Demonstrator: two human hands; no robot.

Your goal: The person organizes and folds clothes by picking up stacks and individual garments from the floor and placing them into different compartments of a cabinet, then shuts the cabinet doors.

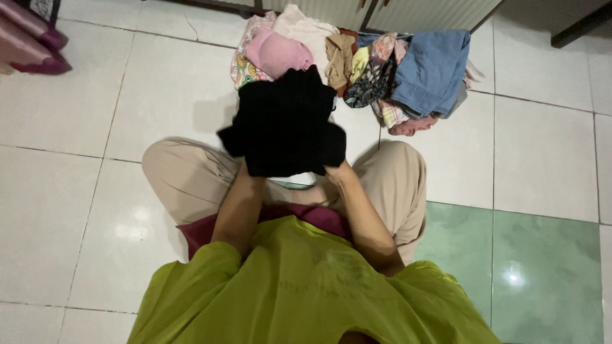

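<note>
A person sits cross-legged on the tiled floor (70,114) and holds a black garment (284,124) up in front of the chest, between the knees and a pile of clothes (357,70) lying farther off. The left hand (245,171) grips the garment's near-left edge and the right hand (336,171) its near-right edge. The fingers of both are buried in the cloth, so they seem closed on it, though the fingertips themselves are hidden.

The garment hangs bunched, with a flap sticking out to the left. The main risk, as I judge it, is that this loose flap sags or twists, so any fold comes out uneven. A grip placed on one layer only could let the rest slip down onto the legs. The pile lies just beyond the garment's far edge. A wide swing of the cloth could catch the pink piece (277,52) or the blue jeans (433,67) and drag them out of place.
</note>
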